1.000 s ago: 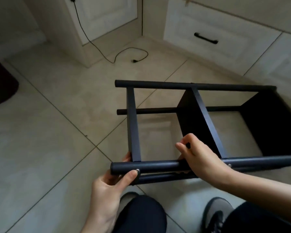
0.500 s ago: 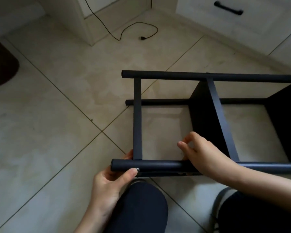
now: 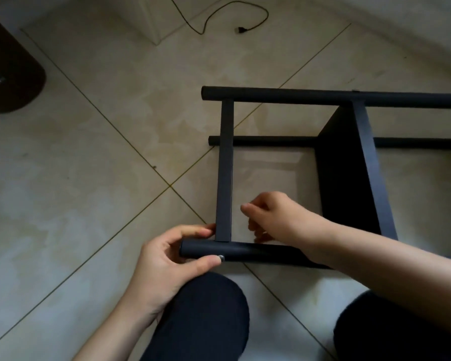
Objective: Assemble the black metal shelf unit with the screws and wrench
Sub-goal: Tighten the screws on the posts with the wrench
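Observation:
The black metal shelf unit (image 3: 225,165) lies on its side on the tiled floor, its tubes running left to right. My left hand (image 3: 167,267) grips the left end of the nearest tube (image 3: 258,250), with the thumb against a silver screw head (image 3: 221,257). My right hand (image 3: 276,217) reaches inside the frame just right of the flat crossbar, above the near tube. Its fingers are curled with thumb and forefinger together; whatever they may hold is hidden. A black shelf panel (image 3: 344,165) stands further right. No wrench is visible.
My knees in dark trousers (image 3: 206,316) are just in front of the near tube. A black power cord with a plug (image 3: 240,29) lies on the floor at the back. A dark brown rounded object (image 3: 8,74) sits at the far left.
The view has tilted down and closer to the frame. My right hand slid left along the near tube toward the crossbar. My left hand keeps its grip on the tube end.

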A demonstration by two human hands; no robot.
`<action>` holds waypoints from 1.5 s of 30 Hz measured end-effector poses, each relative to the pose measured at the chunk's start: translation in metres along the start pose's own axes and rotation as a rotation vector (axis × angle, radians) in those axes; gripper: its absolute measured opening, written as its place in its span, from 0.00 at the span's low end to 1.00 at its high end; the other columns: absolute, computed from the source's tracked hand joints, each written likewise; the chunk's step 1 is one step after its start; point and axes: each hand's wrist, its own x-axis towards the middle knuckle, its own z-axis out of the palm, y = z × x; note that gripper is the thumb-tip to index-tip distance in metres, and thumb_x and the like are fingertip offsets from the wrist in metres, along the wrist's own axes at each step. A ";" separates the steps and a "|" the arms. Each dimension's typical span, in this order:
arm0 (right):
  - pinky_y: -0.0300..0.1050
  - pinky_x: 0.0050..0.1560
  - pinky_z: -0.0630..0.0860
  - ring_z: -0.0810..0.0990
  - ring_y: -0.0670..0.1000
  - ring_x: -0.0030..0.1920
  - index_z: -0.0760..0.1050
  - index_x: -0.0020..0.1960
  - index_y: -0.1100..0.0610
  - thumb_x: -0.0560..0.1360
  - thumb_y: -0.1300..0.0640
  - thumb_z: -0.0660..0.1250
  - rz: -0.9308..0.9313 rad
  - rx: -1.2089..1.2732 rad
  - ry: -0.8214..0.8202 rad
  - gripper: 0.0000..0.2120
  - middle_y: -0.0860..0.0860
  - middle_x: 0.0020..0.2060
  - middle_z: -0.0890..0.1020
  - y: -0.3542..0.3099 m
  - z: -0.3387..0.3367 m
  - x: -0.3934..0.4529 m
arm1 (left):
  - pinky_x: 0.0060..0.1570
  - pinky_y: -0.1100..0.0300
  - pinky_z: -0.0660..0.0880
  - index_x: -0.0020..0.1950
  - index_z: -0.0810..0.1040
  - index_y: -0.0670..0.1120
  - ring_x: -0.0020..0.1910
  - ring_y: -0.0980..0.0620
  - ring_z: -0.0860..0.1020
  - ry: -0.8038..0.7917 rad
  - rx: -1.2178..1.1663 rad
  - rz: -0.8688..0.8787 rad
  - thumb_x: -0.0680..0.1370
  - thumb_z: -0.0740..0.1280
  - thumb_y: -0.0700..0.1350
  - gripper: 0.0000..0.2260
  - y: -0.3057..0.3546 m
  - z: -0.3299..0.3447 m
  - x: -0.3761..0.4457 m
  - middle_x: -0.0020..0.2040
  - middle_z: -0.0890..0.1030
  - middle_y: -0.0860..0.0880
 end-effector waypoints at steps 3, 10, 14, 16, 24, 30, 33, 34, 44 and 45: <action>0.36 0.34 0.79 0.80 0.46 0.36 0.76 0.45 0.54 0.81 0.46 0.61 0.137 -0.019 -0.104 0.13 0.48 0.36 0.82 -0.005 0.007 0.006 | 0.49 0.68 0.78 0.49 0.86 0.53 0.51 0.56 0.84 -0.059 0.138 0.023 0.58 0.85 0.44 0.21 0.006 -0.007 0.003 0.50 0.87 0.54; 0.43 0.43 0.77 0.82 0.47 0.38 0.77 0.46 0.55 0.80 0.45 0.64 0.261 0.018 -0.244 0.13 0.45 0.30 0.84 -0.005 0.008 0.009 | 0.64 0.76 0.65 0.66 0.74 0.68 0.67 0.68 0.72 -0.181 0.624 0.201 0.67 0.75 0.66 0.28 0.013 -0.021 0.004 0.66 0.73 0.71; 0.43 0.44 0.79 0.83 0.48 0.44 0.78 0.46 0.54 0.79 0.46 0.65 0.274 0.074 -0.282 0.12 0.46 0.35 0.86 -0.001 0.007 0.005 | 0.75 0.57 0.58 0.79 0.60 0.61 0.78 0.62 0.56 -0.306 0.938 0.431 0.75 0.65 0.64 0.34 0.016 -0.024 0.009 0.79 0.57 0.67; 0.40 0.39 0.77 0.82 0.47 0.41 0.78 0.46 0.54 0.79 0.46 0.65 0.274 0.087 -0.296 0.11 0.45 0.33 0.85 0.001 0.006 0.003 | 0.76 0.46 0.57 0.81 0.59 0.57 0.81 0.56 0.52 -0.352 1.030 0.526 0.78 0.63 0.62 0.33 0.016 -0.025 0.014 0.81 0.55 0.61; 0.39 0.37 0.79 0.83 0.49 0.44 0.80 0.49 0.55 0.78 0.50 0.68 0.247 0.126 -0.355 0.09 0.47 0.37 0.86 0.003 0.003 0.004 | 0.79 0.44 0.52 0.75 0.69 0.49 0.81 0.49 0.56 -0.330 0.916 0.646 0.76 0.67 0.53 0.28 -0.002 -0.017 0.020 0.79 0.64 0.49; 0.42 0.39 0.79 0.82 0.51 0.42 0.80 0.42 0.57 0.77 0.58 0.68 0.214 0.099 -0.422 0.06 0.50 0.36 0.84 -0.001 0.008 0.010 | 0.77 0.43 0.59 0.74 0.70 0.47 0.80 0.46 0.58 -0.301 0.886 0.677 0.76 0.67 0.51 0.26 -0.007 -0.016 0.021 0.78 0.66 0.47; 0.43 0.42 0.77 0.81 0.50 0.39 0.78 0.37 0.55 0.76 0.62 0.67 0.234 0.119 -0.463 0.10 0.50 0.32 0.82 -0.003 0.008 0.013 | 0.75 0.41 0.62 0.73 0.71 0.46 0.80 0.45 0.60 -0.299 0.908 0.718 0.76 0.68 0.51 0.26 -0.007 -0.017 0.023 0.77 0.68 0.46; 0.42 0.41 0.77 0.81 0.49 0.38 0.78 0.36 0.55 0.76 0.63 0.67 0.235 0.118 -0.468 0.11 0.50 0.31 0.82 -0.002 0.008 0.014 | 0.75 0.41 0.63 0.73 0.72 0.46 0.79 0.44 0.60 -0.302 0.914 0.730 0.76 0.68 0.51 0.26 -0.007 -0.018 0.024 0.77 0.68 0.46; 0.41 0.48 0.74 0.81 0.50 0.44 0.80 0.49 0.58 0.77 0.57 0.68 0.160 0.234 -0.426 0.05 0.52 0.42 0.83 0.018 0.009 0.017 | 0.70 0.51 0.68 0.72 0.75 0.49 0.81 0.44 0.54 -0.453 1.029 0.743 0.74 0.70 0.57 0.27 0.006 -0.026 0.041 0.76 0.68 0.47; 0.41 0.46 0.74 0.81 0.49 0.43 0.80 0.49 0.58 0.77 0.56 0.69 0.160 0.220 -0.425 0.06 0.52 0.41 0.84 0.019 0.009 0.017 | 0.69 0.51 0.69 0.72 0.75 0.49 0.81 0.44 0.54 -0.476 1.038 0.742 0.74 0.69 0.58 0.27 0.008 -0.026 0.044 0.75 0.68 0.46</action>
